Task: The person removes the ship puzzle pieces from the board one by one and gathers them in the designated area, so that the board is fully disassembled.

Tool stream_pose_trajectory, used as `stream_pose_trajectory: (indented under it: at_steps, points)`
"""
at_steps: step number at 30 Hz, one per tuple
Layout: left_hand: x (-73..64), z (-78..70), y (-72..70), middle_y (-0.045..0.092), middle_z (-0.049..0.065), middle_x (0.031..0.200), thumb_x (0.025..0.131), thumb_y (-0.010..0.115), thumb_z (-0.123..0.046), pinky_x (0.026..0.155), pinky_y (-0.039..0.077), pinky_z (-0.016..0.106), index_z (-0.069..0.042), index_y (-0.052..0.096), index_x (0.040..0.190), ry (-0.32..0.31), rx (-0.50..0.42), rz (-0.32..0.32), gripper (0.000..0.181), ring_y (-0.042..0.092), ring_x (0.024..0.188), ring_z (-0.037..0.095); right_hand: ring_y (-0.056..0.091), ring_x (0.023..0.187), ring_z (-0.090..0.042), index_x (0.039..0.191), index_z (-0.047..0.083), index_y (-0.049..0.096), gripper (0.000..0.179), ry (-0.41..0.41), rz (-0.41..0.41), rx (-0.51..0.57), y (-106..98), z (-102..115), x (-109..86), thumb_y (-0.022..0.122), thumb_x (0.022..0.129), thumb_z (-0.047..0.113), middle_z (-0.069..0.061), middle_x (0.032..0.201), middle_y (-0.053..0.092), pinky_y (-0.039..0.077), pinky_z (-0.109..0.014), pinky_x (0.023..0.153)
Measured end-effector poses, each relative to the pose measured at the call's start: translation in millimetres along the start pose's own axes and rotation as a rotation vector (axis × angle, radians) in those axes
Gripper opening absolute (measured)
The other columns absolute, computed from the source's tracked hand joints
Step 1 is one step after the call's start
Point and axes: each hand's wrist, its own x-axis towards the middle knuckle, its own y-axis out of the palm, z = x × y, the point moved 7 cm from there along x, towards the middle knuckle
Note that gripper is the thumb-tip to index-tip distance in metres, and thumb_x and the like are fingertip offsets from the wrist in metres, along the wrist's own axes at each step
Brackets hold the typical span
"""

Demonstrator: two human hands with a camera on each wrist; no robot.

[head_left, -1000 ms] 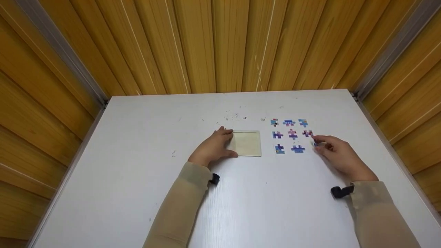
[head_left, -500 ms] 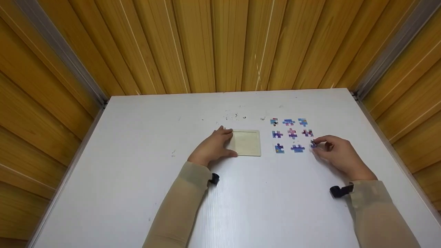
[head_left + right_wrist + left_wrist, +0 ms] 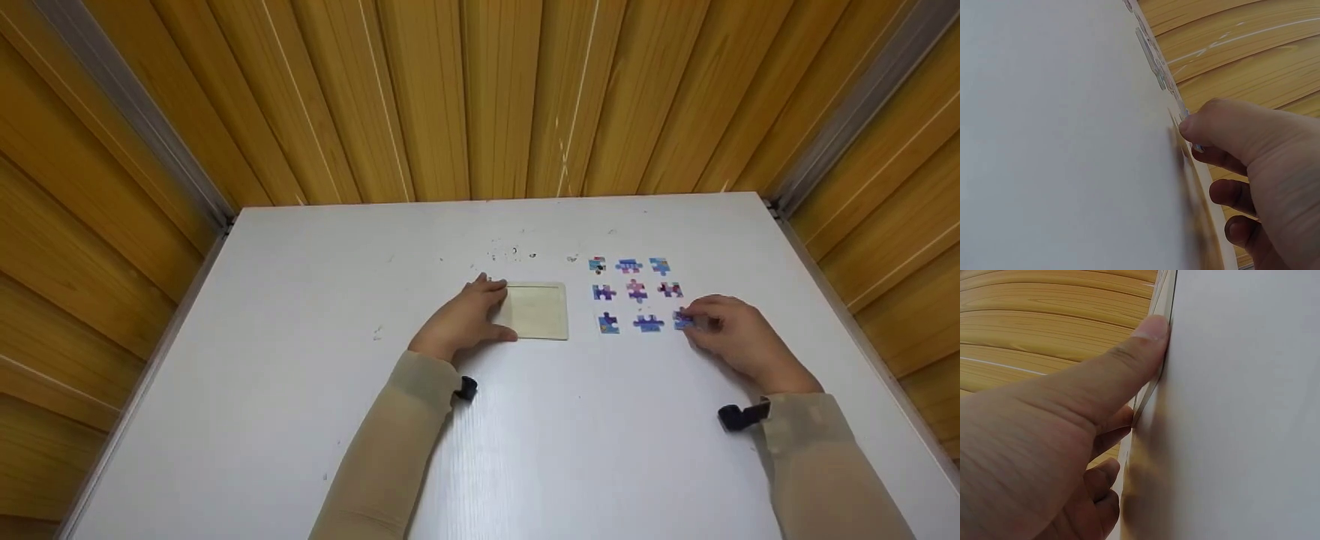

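Observation:
A pale, shallow square puzzle tray (image 3: 538,313) lies on the white table. My left hand (image 3: 465,319) grips its left side, thumb at the near edge and fingers at the far edge; the left wrist view shows the thumb (image 3: 1129,363) against the tray's rim. My right hand (image 3: 739,337) pinches a blue-purple jigsaw piece (image 3: 681,319) between thumb and fingertips, at the right end of the nearest row of pieces. Beside it lie a blue-purple piece (image 3: 649,323) and a corner piece (image 3: 608,323). In the right wrist view, the fingers mostly hide the pinched piece.
Further jigsaw pieces lie in two rows behind, among them a pink one (image 3: 637,290), a dark red-purple one (image 3: 670,289) and a light blue one (image 3: 660,265). Dark marks (image 3: 514,251) spot the tabletop behind the tray. Wood-look panel walls (image 3: 495,97) border the table.
The piece in my right hand has gone from tilted to lying flatter, in line with the nearest row. My left hand and the tray have stayed put.

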Motion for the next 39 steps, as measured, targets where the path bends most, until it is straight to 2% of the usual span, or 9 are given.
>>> stream_pose_trajectory:
  at_steps: [10,13,16,18,24,28,32,36,39]
  points:
    - [-0.7,-2.8,-0.6,0.037,0.000,0.186,0.094,0.095,-0.038,0.146,0.023,0.050,-0.014,0.051,0.171,0.032,0.009,-0.004,0.092,0.016,0.180,0.031,0.060,0.147,-0.043,0.137,0.011,0.082,0.032,-0.018,0.022,-0.041,2.3,0.6,-1.4,0.079,0.105,0.014,-0.018,0.154,0.069,0.044,-0.016,0.110]
    - [-1.3,-3.3,-1.4,0.040,0.000,0.185,0.093,0.095,-0.040,0.146,0.025,0.050,-0.012,0.055,0.168,0.050,0.033,-0.019,0.090,0.018,0.179,0.031,0.058,0.149,-0.045,0.139,0.010,0.081,0.034,-0.012,0.030,-0.033,3.3,0.5,-1.3,0.078,0.106,0.013,-0.019,0.157,0.067,0.051,-0.034,0.121]
    - [-0.9,-2.1,-0.9,0.041,0.000,0.184,0.093,0.095,-0.042,0.145,0.027,0.049,-0.012,0.057,0.167,0.059,0.045,-0.030,0.088,0.020,0.179,0.031,0.056,0.151,-0.047,0.141,0.009,0.079,0.035,0.008,0.045,-0.015,5.6,-0.6,-1.3,0.077,0.107,0.015,-0.020,0.159,0.064,0.050,-0.063,0.125]
    - [-1.1,-0.8,0.1,0.042,-0.001,0.183,0.093,0.095,-0.043,0.145,0.027,0.048,-0.012,0.058,0.166,0.062,0.051,-0.031,0.087,0.021,0.179,0.029,0.056,0.150,-0.047,0.142,0.009,0.079,0.036,0.017,0.054,-0.011,7.9,-2.3,-1.3,0.076,0.107,0.015,-0.019,0.160,0.064,0.049,-0.068,0.125]
    - [-0.6,-0.3,2.1,0.043,-0.001,0.183,0.093,0.094,-0.043,0.145,0.029,0.047,-0.011,0.059,0.165,0.076,0.047,-0.034,0.086,0.022,0.179,0.025,0.060,0.145,-0.041,0.140,0.010,0.080,0.034,0.019,0.054,-0.015,9.1,-3.6,0.2,0.077,0.107,0.017,-0.015,0.158,0.065,0.053,-0.054,0.118]
    - [-1.7,-1.2,1.6,0.043,-0.002,0.183,0.093,0.094,-0.043,0.144,0.031,0.046,-0.012,0.061,0.164,0.085,0.057,-0.043,0.084,0.024,0.179,0.024,0.062,0.137,-0.038,0.137,0.012,0.081,0.031,0.028,0.042,0.000,8.6,-3.4,1.1,0.080,0.107,0.021,-0.013,0.157,0.065,0.052,-0.025,0.110]
    - [-6.1,-3.3,-0.3,0.044,-0.001,0.182,0.092,0.093,-0.047,0.143,0.034,0.047,-0.012,0.061,0.164,0.098,0.070,-0.057,0.087,0.028,0.177,0.025,0.063,0.130,-0.035,0.138,0.011,0.079,0.034,0.022,0.011,0.022,8.1,-0.1,0.2,0.080,0.107,0.025,-0.014,0.156,0.065,0.041,-0.003,0.094]
    - [-13.7,-4.6,-11.3,0.046,-0.001,0.180,0.091,0.089,-0.057,0.141,0.037,0.050,-0.015,0.060,0.165,0.098,0.063,-0.110,0.090,0.036,0.174,0.027,0.058,0.126,-0.031,0.148,0.015,0.073,0.045,0.052,-0.013,0.047,2.4,5.8,2.4,0.076,0.110,0.039,-0.012,0.161,0.063,0.042,-0.005,0.089]
    - [-19.5,-4.0,-24.6,0.049,-0.001,0.178,0.093,0.083,-0.063,0.140,0.039,0.049,-0.017,0.061,0.165,0.108,0.072,-0.159,0.088,0.041,0.170,0.026,0.054,0.123,-0.029,0.153,0.017,0.069,0.051,0.065,-0.023,0.037,-3.5,10.8,5.5,0.070,0.112,0.047,-0.010,0.164,0.060,0.046,-0.016,0.090]
